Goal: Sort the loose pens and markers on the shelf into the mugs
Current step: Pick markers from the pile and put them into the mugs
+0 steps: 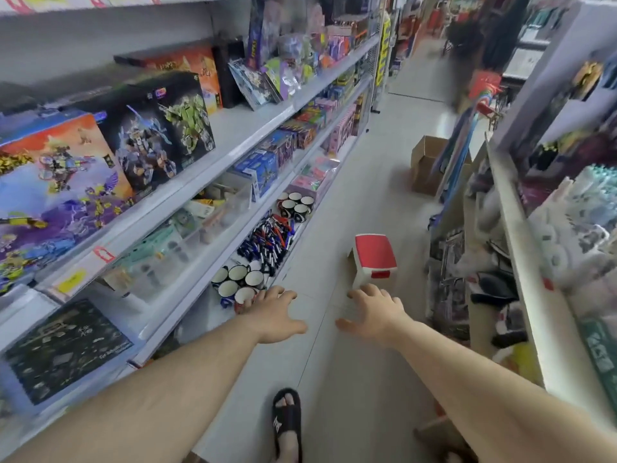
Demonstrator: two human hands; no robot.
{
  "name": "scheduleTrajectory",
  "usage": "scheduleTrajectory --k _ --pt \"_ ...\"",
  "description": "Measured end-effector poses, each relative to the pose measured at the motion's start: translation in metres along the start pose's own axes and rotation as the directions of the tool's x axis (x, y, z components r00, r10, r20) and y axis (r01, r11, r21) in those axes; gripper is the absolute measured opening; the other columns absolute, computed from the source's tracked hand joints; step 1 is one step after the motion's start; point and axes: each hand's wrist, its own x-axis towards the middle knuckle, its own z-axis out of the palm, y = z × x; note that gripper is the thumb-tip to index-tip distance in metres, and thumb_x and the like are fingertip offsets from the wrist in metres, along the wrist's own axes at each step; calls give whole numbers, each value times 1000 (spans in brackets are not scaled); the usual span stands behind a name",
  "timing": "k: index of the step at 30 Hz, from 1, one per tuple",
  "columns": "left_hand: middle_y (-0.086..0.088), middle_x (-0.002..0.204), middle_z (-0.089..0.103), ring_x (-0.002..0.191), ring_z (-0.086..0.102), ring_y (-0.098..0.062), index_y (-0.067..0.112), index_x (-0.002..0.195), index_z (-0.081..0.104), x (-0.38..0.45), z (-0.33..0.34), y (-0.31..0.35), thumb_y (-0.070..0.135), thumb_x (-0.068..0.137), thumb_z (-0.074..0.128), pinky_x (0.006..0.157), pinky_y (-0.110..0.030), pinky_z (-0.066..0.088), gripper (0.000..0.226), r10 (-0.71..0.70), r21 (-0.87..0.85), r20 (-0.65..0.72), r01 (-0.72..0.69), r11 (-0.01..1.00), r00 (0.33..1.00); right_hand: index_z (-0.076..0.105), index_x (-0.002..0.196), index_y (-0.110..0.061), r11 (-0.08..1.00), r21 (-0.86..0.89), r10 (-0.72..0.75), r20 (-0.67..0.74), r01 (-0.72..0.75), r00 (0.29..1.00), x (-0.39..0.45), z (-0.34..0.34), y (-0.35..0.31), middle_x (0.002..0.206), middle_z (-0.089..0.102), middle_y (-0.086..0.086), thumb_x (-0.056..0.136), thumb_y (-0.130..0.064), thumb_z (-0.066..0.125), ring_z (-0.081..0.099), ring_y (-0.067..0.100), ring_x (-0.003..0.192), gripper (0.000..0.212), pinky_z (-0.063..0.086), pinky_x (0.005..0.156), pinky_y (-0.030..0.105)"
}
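Down on the bottom shelf (302, 233), a heap of loose pens and markers (268, 242) is lying between two clusters of mugs: one cluster (237, 284) toward the shelf's near end, another (296, 206) farther along. Both arms are stretching forward. The left hand (272, 312) is hovering with fingers spread, grasping nothing, just over the near mugs at the shelf's front edge. The right hand (374, 310) is likewise released, fingers splayed above the floor near a red-topped stool (374, 259).
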Motion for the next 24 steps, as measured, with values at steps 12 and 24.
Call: scheduleTrajectory --k 12,24 --pt "0 159 18 145 16 -25 31 153 20 274 -123 30 57 83 53 116 -49 13 82 80 57 120 -87 995 990 36 146 -30 995 -26 102 86 -100 991 252 -114 54 154 31 -1 87 -63 54 32 26 139 71 25 109 42" --pt "-3 158 21 145 19 -27 29 153 21 487 -192 80 58 83 55 116 -52 15 83 -125 23 107 123 992 986 26 152 -31 994 -33 -97 141 102 985 511 -192 163 162 19 -1 87 -65 51 26 28 145 77 22 115 45"
